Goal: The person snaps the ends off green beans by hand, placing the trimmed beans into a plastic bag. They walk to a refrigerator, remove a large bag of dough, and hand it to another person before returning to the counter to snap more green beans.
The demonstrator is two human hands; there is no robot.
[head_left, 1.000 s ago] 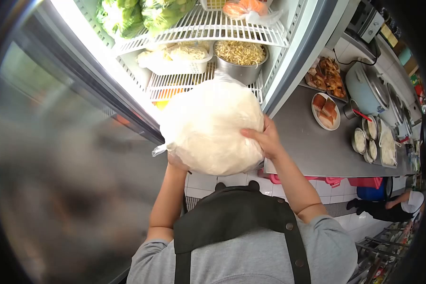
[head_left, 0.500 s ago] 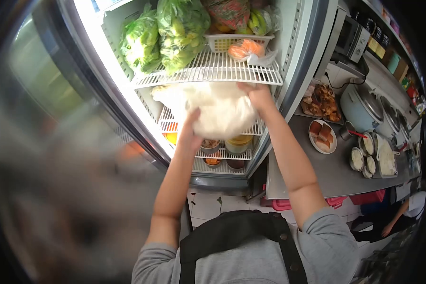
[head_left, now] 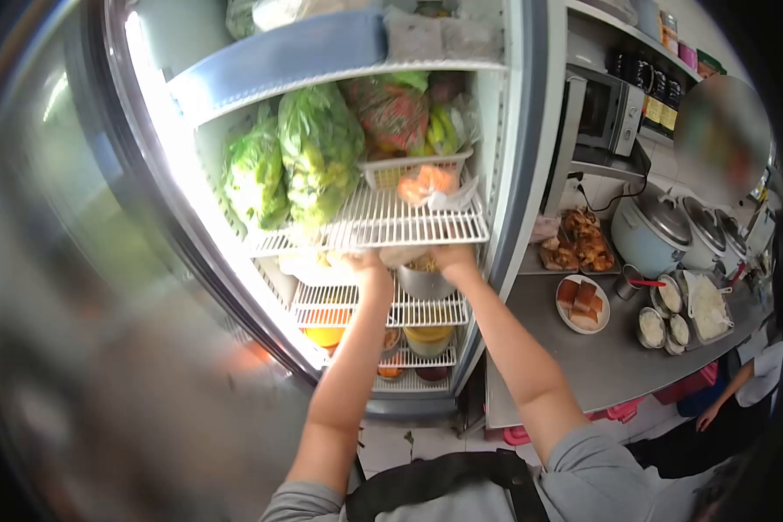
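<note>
Both hands reach into the open fridge, just below the front edge of the upper wire shelf (head_left: 370, 230). My left hand (head_left: 370, 268) is at one side of a pale, soft-looking bag (head_left: 400, 255), and my right hand (head_left: 454, 258) is at its other side. Both seem closed on it, though the shelf partly hides the fingers and most of the bag. A metal pot (head_left: 428, 284) with yellowish contents stands on the wire shelf below, close beside my right hand. Whitish wrapped material (head_left: 309, 267) lies left of my left hand.
Bagged leafy greens (head_left: 322, 157) and a white basket (head_left: 416, 172) occupy the upper shelf. The fridge door (head_left: 130, 261) stands open at left. On the steel counter (head_left: 531, 348) are a plate of meat (head_left: 583, 304) and rice cookers (head_left: 652, 230). Another person's arm (head_left: 726, 396) shows at right.
My hands have gone deeper beneath the upper shelf with the pale bag, which is now mostly hidden. The metal pot has come into view. The camera has tilted up, showing a higher shelf.
</note>
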